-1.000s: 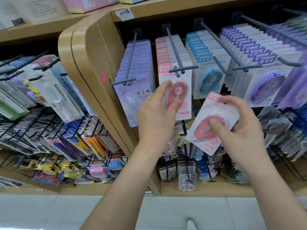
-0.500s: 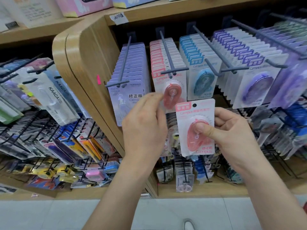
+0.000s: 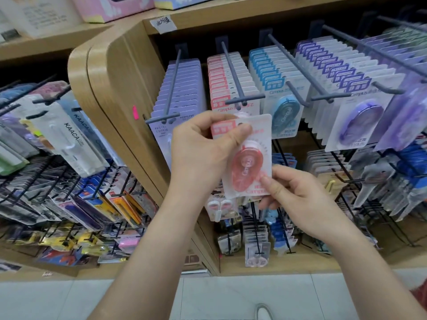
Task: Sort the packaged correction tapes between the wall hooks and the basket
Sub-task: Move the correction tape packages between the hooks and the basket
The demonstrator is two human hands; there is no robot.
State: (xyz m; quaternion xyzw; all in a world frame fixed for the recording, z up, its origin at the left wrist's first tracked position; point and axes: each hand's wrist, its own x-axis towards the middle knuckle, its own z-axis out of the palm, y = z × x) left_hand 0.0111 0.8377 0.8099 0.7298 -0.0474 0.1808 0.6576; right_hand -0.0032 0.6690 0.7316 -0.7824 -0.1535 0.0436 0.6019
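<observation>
Two hands now share the pink pack: our left hand has left the hung row to pinch its top. Our right hand pinches its lower corner, just below the pink hook. Hanging looks near.

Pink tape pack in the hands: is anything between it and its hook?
Nothing visible blocks it. The pink pack, pinched by the left hand at its top and the right hand at its lower edge, sits just below the bare tip of the pink row's hook. The left thumb lies across the card's top.
</observation>
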